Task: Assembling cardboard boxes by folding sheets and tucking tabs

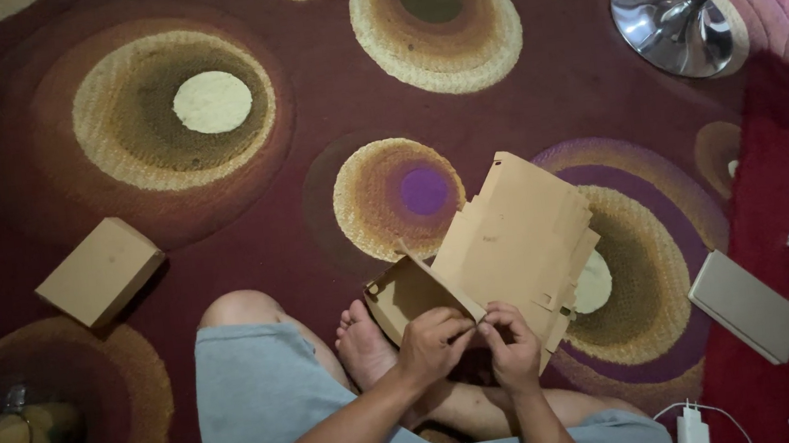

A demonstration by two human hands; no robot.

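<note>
Both hands are closed on a half-folded cardboard box (412, 293): its near flap is pinched by the left hand (434, 341) and the right hand (513, 344), fingertips almost touching, above a bare foot (362, 344). A stack of flat cardboard blanks (523, 237) is seen just beyond, at one o'clock. A finished box (99, 271) lies well apart at ten o'clock, a chrome stand base (670, 24) far off at one o'clock, all on the patterned carpet (206, 104).
</note>
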